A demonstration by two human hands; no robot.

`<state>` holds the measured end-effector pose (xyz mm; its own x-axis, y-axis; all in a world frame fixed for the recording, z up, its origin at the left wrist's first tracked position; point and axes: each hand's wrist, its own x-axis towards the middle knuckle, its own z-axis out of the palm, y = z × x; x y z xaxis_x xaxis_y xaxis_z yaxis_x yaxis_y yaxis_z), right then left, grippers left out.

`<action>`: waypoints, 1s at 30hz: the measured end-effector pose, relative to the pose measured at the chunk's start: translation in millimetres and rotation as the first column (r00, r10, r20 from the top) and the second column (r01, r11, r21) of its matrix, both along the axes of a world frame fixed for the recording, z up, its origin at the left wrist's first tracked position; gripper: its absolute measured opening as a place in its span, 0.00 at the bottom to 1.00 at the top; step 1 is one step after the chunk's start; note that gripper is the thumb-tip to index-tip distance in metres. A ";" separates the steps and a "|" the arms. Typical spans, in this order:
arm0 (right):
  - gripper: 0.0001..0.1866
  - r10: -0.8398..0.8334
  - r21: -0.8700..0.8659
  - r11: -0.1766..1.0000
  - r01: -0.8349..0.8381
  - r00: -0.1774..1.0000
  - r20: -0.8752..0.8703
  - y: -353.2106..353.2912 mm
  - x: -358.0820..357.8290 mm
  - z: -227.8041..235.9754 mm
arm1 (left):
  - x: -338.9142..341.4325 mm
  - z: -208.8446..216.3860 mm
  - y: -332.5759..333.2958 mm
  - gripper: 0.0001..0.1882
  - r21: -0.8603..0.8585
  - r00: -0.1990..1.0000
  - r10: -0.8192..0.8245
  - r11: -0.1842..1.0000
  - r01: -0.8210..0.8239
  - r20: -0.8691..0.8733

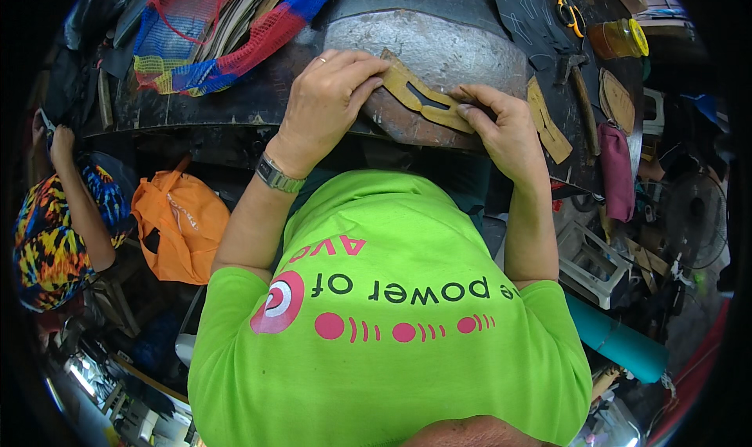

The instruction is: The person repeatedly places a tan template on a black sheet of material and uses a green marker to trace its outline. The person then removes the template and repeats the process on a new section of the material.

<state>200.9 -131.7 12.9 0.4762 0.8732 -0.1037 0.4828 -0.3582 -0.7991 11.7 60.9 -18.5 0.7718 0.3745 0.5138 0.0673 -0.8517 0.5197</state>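
Note:
Between my two hands is a flat tan curved piece [401, 85] with a long slot cut through its middle. My left hand [330, 93] pinches its upper left end between thumb and fingers. At the lower right end, my right hand [503, 124] grips it the same way. The piece is tilted over a worn grey slab [439, 36] at the near edge of the dark worktable [247, 117]. A second tan piece [548, 122] of similar colour lies just right of my right hand.
A hammer [586, 106], orange-handled scissors [569, 15], a yellow-lidded jar [615, 40] and marked black sheets [523, 16] lie at right. A colourful mesh bag [291, 28] of flat pieces lies left. An orange bag [182, 228] hangs near another person's arm [82, 212].

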 end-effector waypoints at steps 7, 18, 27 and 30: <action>0.12 0.016 0.002 1.000 -0.016 1.000 0.025 0.0 1.8 -0.4 | 1.0 2.8 3.2 0.10 0.036 0.999 -0.010 0.999 0.011 -0.030; 0.12 0.030 -0.016 0.999 -0.031 0.999 -0.009 3.6 5.6 3.2 | 5.0 10.6 9.5 0.10 0.008 0.992 -0.044 0.999 0.045 -0.121; 0.12 0.050 -0.017 0.999 -0.050 0.999 -0.022 7.4 10.2 5.6 | 12.1 20.2 10.7 0.12 0.066 0.984 -0.105 0.991 0.115 -0.143; 0.12 0.048 -0.051 0.998 -0.048 0.999 -0.020 6.0 10.1 6.7 | 13.8 19.5 11.1 0.12 0.069 0.979 -0.117 0.989 0.130 -0.165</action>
